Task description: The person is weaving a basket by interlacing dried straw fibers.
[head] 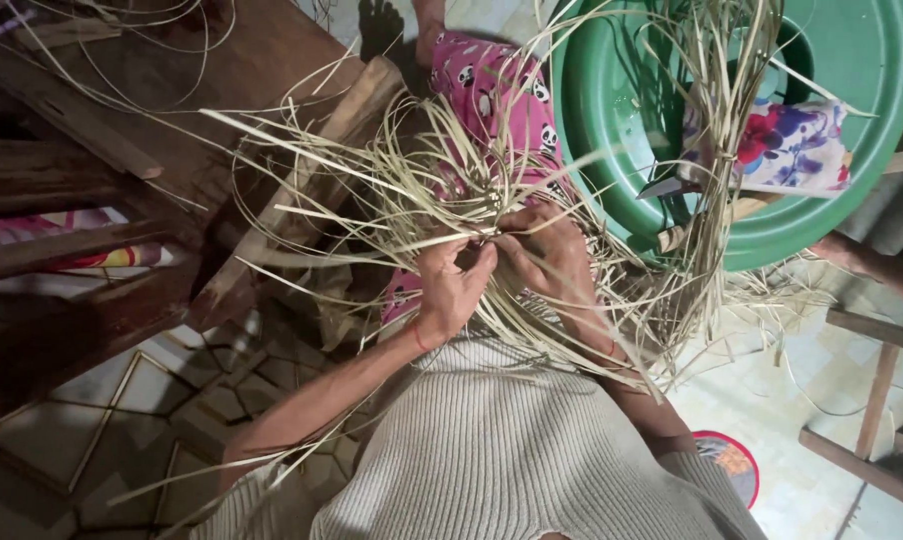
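Observation:
A loose tangle of pale straw strips (392, 190) spreads over my lap, many ends sticking out to the left and right. My left hand (452, 285) pinches a few strips near the middle of the woven part. My right hand (547, 250) sits right beside it, fingers closed on strips at the same spot. Both hands touch each other above my pink patterned trousers (492, 90). A thin red band circles my left wrist.
A large green plastic basin (852, 60) stands at the upper right with a floral cloth (792, 145), more straw and a small blade inside. Dark wooden furniture (82, 200) fills the left. Tiled floor lies below, with a wooden stool frame (877, 400) at the right.

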